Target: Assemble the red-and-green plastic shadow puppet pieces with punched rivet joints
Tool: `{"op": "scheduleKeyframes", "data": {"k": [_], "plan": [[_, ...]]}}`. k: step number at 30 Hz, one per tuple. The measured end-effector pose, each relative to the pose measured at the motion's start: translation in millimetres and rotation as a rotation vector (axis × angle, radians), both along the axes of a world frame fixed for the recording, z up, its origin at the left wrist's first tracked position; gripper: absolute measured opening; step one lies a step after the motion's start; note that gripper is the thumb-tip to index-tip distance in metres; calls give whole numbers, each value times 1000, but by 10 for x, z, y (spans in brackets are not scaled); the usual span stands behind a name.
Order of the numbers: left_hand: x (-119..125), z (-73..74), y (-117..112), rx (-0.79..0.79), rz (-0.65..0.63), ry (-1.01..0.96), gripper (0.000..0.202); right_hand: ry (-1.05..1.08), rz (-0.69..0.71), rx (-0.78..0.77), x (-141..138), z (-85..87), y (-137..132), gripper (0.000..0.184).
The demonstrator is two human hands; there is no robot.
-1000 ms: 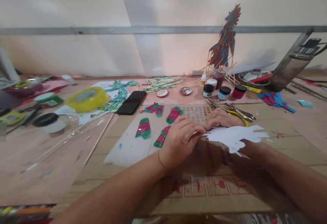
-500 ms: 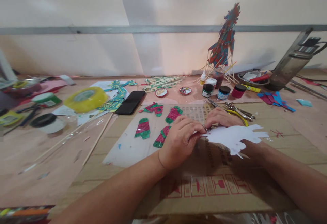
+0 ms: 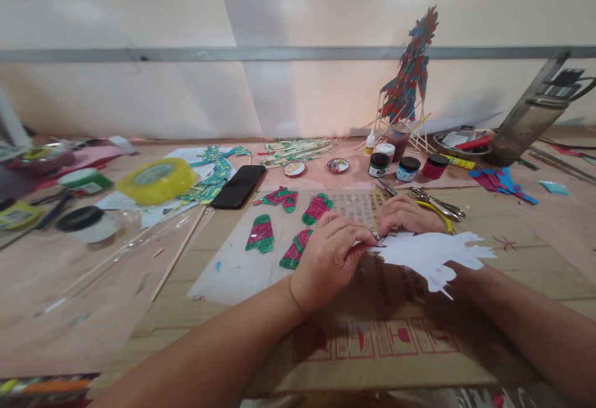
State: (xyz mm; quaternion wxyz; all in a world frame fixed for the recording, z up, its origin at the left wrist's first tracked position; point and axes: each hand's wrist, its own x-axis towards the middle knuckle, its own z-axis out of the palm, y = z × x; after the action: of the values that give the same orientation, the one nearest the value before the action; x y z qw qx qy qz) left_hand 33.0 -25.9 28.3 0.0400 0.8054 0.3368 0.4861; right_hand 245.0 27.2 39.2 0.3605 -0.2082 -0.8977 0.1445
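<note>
Pinched at its left end by my left hand (image 3: 333, 262), a white paper cutout (image 3: 423, 256) with jagged, spiky edges stretches to the right above the cardboard. My right hand (image 3: 403, 214) is closed at the far edge of the same cutout, its fingertips nearly meeting those of the left. Something small and dark shows between the fingertips, too small to name. Part of the cutout covers my right wrist. Left of my hands, several pink-and-green painted pieces (image 3: 259, 234) lie on a translucent sheet (image 3: 218, 277). Yellow-handled scissors (image 3: 440, 214) rest just behind my right hand.
Cardboard (image 3: 186, 333) lies under my forearms. Behind it are a black phone (image 3: 238, 186), paint jars (image 3: 408, 169), two lids of small bits (image 3: 338, 165) and a stick-legged red-and-blue figure (image 3: 410, 79). A tape roll (image 3: 156, 181) sits left, a tilted bottle (image 3: 531, 125) right.
The white cutout has shifted slightly right and turned, its lower spikes now further right and lower. Both hands have moved very little.
</note>
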Motion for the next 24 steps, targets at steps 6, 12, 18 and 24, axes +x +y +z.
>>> {"op": "scheduleKeyframes", "data": {"k": [6, 12, 18, 24], "plan": [[-3, -1, 2, -42, -32, 19, 13, -22, 132, -68, -31, 187, -18, 11], [-5, -9, 17, -250, -40, -79, 4, -14, 156, -88, -50, 182, -29, 6], [1, 50, 25, -412, -19, -137, 5, 36, 22, -36, -68, 76, -22, 10], [-47, 49, 105, -598, -146, -239, 6, 25, 26, -54, -85, 137, -52, 10]]}}
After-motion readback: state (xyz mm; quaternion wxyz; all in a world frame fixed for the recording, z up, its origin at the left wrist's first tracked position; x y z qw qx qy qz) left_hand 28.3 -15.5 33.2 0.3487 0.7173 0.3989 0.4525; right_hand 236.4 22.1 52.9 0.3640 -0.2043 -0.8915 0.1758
